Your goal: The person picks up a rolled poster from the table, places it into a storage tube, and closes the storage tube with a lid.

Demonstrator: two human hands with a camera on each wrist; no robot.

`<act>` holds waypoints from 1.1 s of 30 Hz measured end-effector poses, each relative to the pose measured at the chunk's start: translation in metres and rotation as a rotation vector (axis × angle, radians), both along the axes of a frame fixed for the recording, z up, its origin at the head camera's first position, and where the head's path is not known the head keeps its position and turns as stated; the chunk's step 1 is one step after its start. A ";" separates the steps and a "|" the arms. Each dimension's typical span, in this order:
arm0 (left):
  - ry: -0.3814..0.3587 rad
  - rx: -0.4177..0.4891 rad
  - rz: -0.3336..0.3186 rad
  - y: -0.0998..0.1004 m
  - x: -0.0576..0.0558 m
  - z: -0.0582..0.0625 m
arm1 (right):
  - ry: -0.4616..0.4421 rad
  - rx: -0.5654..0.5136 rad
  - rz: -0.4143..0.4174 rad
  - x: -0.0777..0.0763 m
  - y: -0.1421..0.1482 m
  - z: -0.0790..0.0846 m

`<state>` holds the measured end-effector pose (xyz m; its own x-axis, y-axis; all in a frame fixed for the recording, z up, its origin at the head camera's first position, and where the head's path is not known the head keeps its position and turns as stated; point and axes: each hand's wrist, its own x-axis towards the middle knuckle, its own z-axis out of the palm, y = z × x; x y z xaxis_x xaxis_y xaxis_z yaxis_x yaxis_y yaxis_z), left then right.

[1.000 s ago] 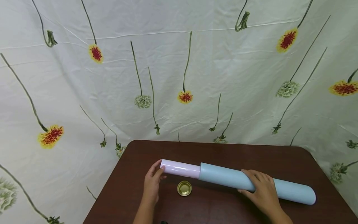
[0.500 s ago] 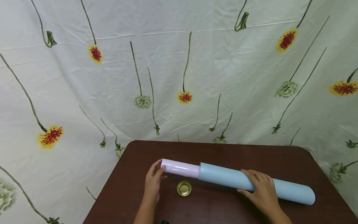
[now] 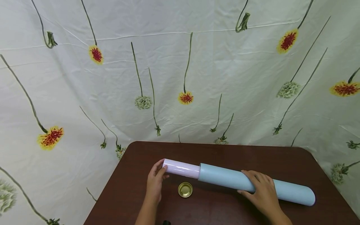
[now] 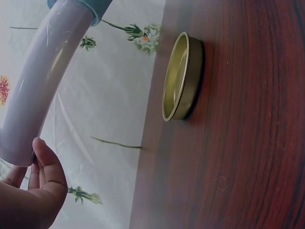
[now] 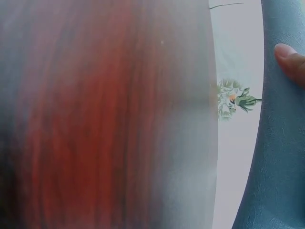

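A glossy pale lilac roll [image 3: 181, 168] sticks out of the left end of a long light blue tube [image 3: 222, 177]. My left hand [image 3: 154, 182] holds the roll's free left end, thumb on the near side and fingers behind. In the left wrist view the thumb [image 4: 46, 157] touches the roll's rim. My right hand [image 3: 262, 192] grips the blue tube past its middle, thumb below and fingers over the top. Only that thumb [image 5: 291, 62] shows in the right wrist view, lying on the blue surface. The far end of the roll is hidden inside the tube.
A shallow round gold lid [image 3: 185, 189], hollow side up, lies on the dark brown table [image 3: 213, 209] below the roll. A small black thing [image 3: 166, 222] is cut off at the bottom edge. Behind the table hangs a white flowered cloth [image 3: 168, 125].
The lilac roll has slid slightly farther into the blue tube: its free end has shifted a little right, and the tube with my right hand a little left. The gold lid stays put.
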<state>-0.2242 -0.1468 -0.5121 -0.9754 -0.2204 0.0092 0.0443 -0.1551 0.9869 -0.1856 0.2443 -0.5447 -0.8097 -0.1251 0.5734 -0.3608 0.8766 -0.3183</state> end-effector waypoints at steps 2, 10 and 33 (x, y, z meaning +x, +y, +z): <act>-0.006 0.001 -0.002 0.001 -0.001 0.000 | 0.003 0.002 0.000 0.000 -0.001 0.000; -0.016 -0.002 -0.020 0.007 -0.002 -0.002 | 0.005 0.005 -0.002 0.000 -0.002 -0.001; 0.001 -0.022 -0.111 0.018 -0.003 0.001 | -0.017 -0.014 -0.011 -0.004 -0.009 0.002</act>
<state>-0.2267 -0.1289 -0.5106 -0.9937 -0.1110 0.0138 0.0291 -0.1374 0.9901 -0.1892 0.2358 -0.5426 -0.8203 -0.1086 0.5614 -0.3461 0.8759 -0.3361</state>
